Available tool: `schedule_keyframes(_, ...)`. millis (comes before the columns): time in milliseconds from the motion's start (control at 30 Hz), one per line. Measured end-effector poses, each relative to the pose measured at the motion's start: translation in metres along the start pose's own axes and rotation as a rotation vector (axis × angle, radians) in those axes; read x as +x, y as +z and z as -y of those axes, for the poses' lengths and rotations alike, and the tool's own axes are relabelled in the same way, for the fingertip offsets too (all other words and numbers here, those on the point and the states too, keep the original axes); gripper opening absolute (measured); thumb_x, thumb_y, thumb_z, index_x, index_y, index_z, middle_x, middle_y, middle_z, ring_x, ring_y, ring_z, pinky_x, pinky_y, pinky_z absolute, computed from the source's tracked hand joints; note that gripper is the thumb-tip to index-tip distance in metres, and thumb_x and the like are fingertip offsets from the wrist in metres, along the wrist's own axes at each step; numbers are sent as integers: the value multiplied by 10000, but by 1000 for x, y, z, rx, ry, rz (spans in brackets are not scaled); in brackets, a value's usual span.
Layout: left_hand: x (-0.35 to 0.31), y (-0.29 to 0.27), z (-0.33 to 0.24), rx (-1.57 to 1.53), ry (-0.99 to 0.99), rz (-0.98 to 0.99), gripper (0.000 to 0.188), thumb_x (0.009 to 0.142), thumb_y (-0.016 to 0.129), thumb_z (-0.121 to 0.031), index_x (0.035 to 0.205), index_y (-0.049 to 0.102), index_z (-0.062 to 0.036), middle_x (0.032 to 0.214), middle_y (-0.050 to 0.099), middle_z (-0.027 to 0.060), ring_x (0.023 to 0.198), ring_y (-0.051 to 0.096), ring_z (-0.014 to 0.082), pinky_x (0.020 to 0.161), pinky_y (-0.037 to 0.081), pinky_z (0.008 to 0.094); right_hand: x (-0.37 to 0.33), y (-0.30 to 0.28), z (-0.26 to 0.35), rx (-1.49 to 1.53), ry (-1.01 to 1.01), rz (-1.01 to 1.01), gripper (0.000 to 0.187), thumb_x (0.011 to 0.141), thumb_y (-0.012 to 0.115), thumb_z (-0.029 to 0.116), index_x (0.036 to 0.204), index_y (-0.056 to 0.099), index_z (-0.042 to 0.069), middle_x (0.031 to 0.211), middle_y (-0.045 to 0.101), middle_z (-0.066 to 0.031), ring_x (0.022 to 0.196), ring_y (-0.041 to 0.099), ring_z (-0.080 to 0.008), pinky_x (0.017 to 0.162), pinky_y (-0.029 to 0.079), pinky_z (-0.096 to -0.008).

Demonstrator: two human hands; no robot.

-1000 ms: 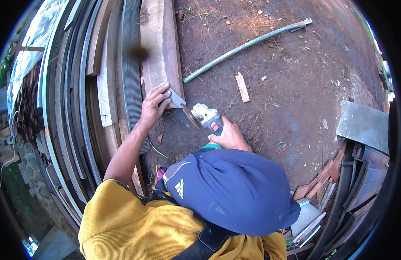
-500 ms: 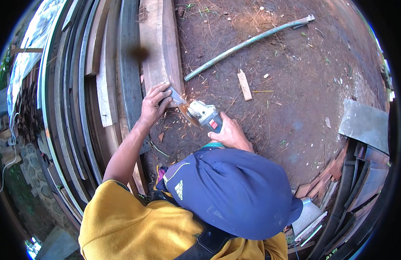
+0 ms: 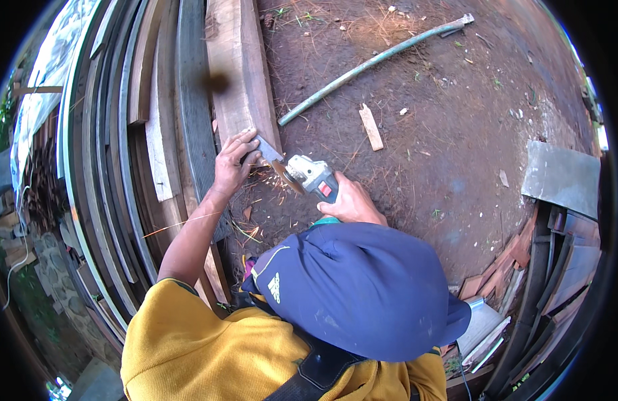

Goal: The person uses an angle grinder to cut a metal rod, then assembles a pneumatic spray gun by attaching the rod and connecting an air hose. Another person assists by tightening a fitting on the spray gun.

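My left hand (image 3: 234,159) is closed on a flat grey metal piece (image 3: 267,150), pressing it down at the near end of a thick wooden plank (image 3: 239,87). The metal's free end sticks out past the fingers toward the disc. In my right hand (image 3: 354,200) is an angle grinder (image 3: 313,176), gripped by its dark body. Its brownish disc (image 3: 286,178) meets the end of the metal piece, and sparks (image 3: 261,192) fly from there. Part of the metal under my left fingers is hidden.
Long boards (image 3: 148,73) lie stacked on the left. On the brown dirt ahead are a greenish pole (image 3: 376,63) and a small wood offcut (image 3: 371,128). A grey sheet (image 3: 561,179) and scrap wood (image 3: 506,264) lie at the right. A blue cap (image 3: 362,287) covers the lower middle.
The view has shifted slightly. Sparks around the disc are fewer, and long streaks now cross my left forearm. Both hands keep their grips, with the disc still at the metal piece.
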State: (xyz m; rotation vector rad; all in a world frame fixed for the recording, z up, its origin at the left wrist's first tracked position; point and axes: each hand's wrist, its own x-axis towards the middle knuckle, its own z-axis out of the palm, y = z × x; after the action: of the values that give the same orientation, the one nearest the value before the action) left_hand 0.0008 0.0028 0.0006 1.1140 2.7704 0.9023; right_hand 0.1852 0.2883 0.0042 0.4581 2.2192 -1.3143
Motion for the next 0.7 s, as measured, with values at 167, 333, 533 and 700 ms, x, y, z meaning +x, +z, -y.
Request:
schedule_keyframes(167,-1,-2,-3,-39,-4,-4,289,877,831,-57,1156,767,-18,1400,716,139,1386,611,355,1166,478,453,-6,-6,-7,-43,57,80,792,752,824,348,1380,530,-36,1174,730,-333,1155,698,-507,1025,561,-542)
schedule_keyframes(333,1,-7,-3,-100,17,12,251,862,839,-41,1091,747,2,1358,728,139,1330,639,347,1144,492,442,-15,-2,-11,26,66,35,729,768,814,338,1386,554,53,1215,734,-289,1183,694,-483,1046,551,-538)
schedule_keyframes(533,5,-12,-1,-108,21,52,253,847,862,-60,1063,745,1,1373,714,126,1335,631,333,1129,499,434,-17,4,-6,31,76,22,729,746,824,330,1352,569,16,1156,737,-291,1132,708,-481,988,561,-518)
schedule_keyframes(700,5,-11,-3,-107,14,51,234,851,858,-60,1048,751,6,1377,712,131,1342,628,334,1131,497,435,-17,5,3,-14,79,3,694,729,839,351,1262,588,-16,1100,735,-311,1086,715,-497,940,564,-531)
